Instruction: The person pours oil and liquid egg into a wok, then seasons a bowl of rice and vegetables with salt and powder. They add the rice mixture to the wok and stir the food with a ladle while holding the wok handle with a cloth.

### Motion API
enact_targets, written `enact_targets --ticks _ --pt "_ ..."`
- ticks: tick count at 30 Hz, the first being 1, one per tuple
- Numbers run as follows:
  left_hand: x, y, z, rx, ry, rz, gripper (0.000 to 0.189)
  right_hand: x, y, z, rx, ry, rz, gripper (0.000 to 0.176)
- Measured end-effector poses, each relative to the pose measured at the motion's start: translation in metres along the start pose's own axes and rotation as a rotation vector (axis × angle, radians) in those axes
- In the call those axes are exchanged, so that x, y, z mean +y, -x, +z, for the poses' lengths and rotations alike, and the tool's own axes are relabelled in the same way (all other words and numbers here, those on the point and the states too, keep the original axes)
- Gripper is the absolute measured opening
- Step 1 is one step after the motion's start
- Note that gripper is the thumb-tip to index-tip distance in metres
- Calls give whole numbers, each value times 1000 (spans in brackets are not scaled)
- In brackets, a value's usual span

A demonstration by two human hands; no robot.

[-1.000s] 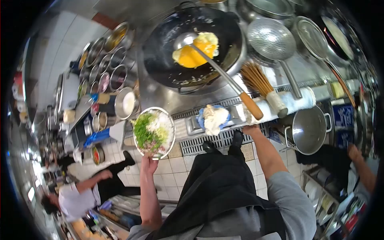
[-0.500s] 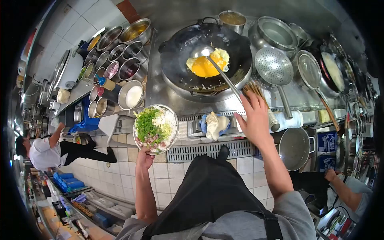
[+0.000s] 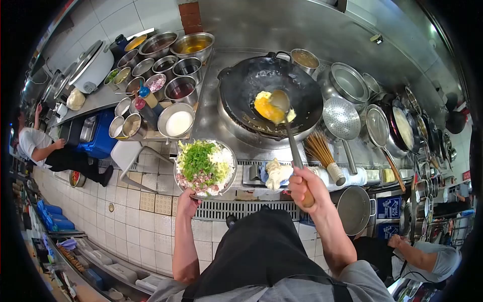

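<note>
Steel counter [image 3: 207, 126] edge, right hand [image 3: 306, 185] clasping ladle [image 3: 291, 143] in wok [image 3: 302, 90], left hand [image 3: 187, 204] gripping bowl [image 3: 175, 173] (just off counter).

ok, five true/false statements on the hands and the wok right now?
1. The right hand grips the ladle by its handle. True.
2. The ladle's scoop is at the egg in the wok. True.
3. The left hand is empty. False: it holds a bowl of chopped greens, rice and meat.
4. The bowl is tipped over the wok. False: it is held level in front of the counter, apart from the wok.
5. The bamboo brush lies in the wok. False: it lies on the counter beside the wok.
</note>
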State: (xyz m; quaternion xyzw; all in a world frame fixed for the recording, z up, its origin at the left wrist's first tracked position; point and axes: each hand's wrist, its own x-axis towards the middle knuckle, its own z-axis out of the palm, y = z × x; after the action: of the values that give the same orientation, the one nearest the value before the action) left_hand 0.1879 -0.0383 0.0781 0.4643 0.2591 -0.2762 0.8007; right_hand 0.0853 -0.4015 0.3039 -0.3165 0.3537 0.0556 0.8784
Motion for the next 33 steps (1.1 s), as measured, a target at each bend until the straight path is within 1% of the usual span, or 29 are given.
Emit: enact_targets --ticks 1,2,3,5,6,8,9,10,11,13,14,15,16,17,18,19,20,21,22,23,24,25,26,27,28,29,30,31,33 --pt "6 1 -4 -15 -20 -3 17 -3 -10 3 -127 -151 102 9" --pt "8 3 -3 -8 -56 16 22 -10 -22 0 -256 -301 205 8" --pt "10 6 -1 -13 -54 16 22 -18 -39 -5 -254 -299 200 8" --pt "8 11 12 2 -163 52 27 -34 -78 -26 -305 -145 157 10" --pt "8 9 6 0 -297 60 36 -28 -89 -28 -311 -144 154 10" --pt "9 12 6 19 -360 81 39 -14 -108 -24 -35 265 -245 13" --pt "10 15 8 40 -421 95 41 -4 -107 -22 46 421 -261 18" --pt "7 10 3 55 -451 114 46 9 -102 -21 80 421 -274 17" --pt "3 12 8 67 -435 127 46 19 -93 -22 113 421 -285 17" --pt "3 16 14 126 -465 165 48 32 -54 1 100 273 -187 20" --pt "4 19 18 176 -463 160 48 29 -29 20 88 178 -155 8" --pt "4 16 16 191 -456 175 48 21 -35 19 66 183 -150 8" --pt "0 10 14 218 -479 195 47 6 -45 10 -12 83 -27 10" --pt "-3 6 10 251 -496 216 46 -9 -56 -2 -94 -11 103 18" --pt "-4 6 12 267 -544 229 49 -25 -72 -17 -198 -40 151 14" --pt "-16 -12 -1 271 -590 254 52 -40 -95 -25 -316 -60 212 13" --pt "-23 -28 -15 293 -626 284 55 -46 -119 -34 -224 57 69 10" --pt "-16 -25 -16 309 -998 279 56 -40 -138 -39 -153 176 -75 8" --pt "-27 -40 -29 359 -1244 405 54 -28 -137 -34 -21 276 -274 17" --pt "-27 -37 -27 337 -1312 390 53 -20 -149 -49 -32 423 -302 37" --pt "-11 -2 -2 393 -1241 360 56 -6 -138 -43 156 514 -330 47" --pt "-12 -2 5 527 -1054 290 58 5 -134 -46 199 548 -318 51" --pt "-1 22 24 592 -1158 241 64 16 -106 -40 129 540 -307 52" --pt "0 19 22 568 -1131 223 62 25 -96 -49 154 434 -267 53" --pt "0 17 19 531 -1111 207 61 27 -76 -50 85 354 -220 49" --pt "4 25 19 574 -1076 207 61 32 -84 -72 162 314 -251 35" --pt "8 38 26 560 -1088 219 61 16 -18 -20 114 392 -64 28" --pt "11 45 30 538 -1107 230 61 4 -35 -39 -24 323 -23 31" --pt "9 41 27 548 -1095 259 62 -21 -41 -31 117 406 -1 33"
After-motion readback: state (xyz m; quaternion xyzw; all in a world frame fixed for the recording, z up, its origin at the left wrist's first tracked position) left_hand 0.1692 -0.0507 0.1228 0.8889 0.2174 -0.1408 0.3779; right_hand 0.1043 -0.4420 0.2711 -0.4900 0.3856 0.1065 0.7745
